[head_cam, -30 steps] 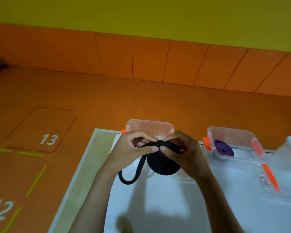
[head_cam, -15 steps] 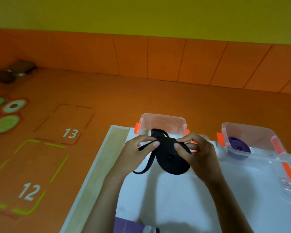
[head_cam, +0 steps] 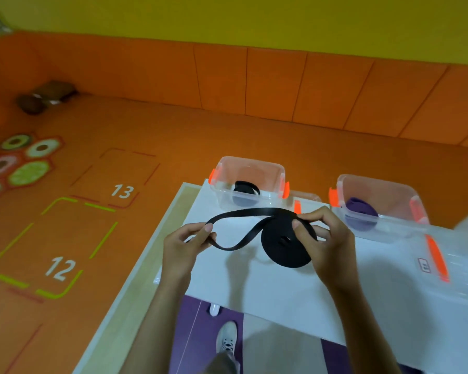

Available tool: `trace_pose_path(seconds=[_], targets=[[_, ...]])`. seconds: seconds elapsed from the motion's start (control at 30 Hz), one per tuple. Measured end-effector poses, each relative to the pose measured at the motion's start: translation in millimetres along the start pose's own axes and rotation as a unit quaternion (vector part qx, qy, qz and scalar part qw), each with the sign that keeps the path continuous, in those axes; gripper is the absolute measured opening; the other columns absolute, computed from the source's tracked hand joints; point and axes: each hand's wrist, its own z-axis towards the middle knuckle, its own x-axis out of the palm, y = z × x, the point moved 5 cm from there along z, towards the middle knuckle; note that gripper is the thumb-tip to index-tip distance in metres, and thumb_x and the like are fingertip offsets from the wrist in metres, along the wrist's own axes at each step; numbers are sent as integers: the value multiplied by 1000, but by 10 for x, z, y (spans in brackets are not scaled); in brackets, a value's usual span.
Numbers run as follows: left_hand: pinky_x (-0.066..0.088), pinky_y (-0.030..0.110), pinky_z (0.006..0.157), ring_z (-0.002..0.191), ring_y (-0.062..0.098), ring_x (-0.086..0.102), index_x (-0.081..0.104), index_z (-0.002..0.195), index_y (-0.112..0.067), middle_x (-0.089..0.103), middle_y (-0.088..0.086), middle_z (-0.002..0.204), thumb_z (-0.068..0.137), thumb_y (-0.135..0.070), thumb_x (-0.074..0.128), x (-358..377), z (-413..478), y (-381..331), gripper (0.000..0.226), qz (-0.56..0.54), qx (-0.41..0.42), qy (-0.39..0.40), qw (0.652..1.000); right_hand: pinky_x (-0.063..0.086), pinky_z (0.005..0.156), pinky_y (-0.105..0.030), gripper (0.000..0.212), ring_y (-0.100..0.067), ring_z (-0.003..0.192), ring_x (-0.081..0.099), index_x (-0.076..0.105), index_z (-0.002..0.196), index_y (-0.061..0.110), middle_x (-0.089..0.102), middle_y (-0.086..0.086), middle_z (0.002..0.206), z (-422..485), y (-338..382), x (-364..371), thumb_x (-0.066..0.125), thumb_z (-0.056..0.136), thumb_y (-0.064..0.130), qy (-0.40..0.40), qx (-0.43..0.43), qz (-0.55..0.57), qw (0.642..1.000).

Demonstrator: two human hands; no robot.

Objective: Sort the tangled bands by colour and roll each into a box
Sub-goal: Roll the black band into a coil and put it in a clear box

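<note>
Above the white table point(head_cam: 254, 290), my right hand point(head_cam: 328, 247) grips the black roll point(head_cam: 284, 252). My left hand point(head_cam: 183, 248) pinches its loose tail point(head_cam: 243, 211). Behind them, one box point(head_cam: 250, 164) holds a black band point(head_cam: 245, 186), and the other box point(head_cam: 376, 184) holds a purple band point(head_cam: 361, 211).

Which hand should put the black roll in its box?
Probably right: the right hand grips the black roll, near the box holding a black band; the left hand only pinches the tail.
</note>
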Motion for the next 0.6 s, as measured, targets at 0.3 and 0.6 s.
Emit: trace_pose_path(seconds=[0.3,0.6], targets=[[52,52,109,105,15,67,77,89,-23,68,-3,97,95,-42,69,389,-918,290,21,-209,-156,137,956,62,71,-30,16,-8,88,76,68,93,25,74,13,92,-743,-187,-660,76,95,11,-28,24,-1,999],[60,36,95,118,28,72,71,112,-3,76,12,122,100,-28,71,546,-1233,274,28,-66,-79,102,990,63,75,-32,13,-8,90,76,74,93,22,76,10,94,-943,-175,-1061,78,93,10,-23,68,73,995]])
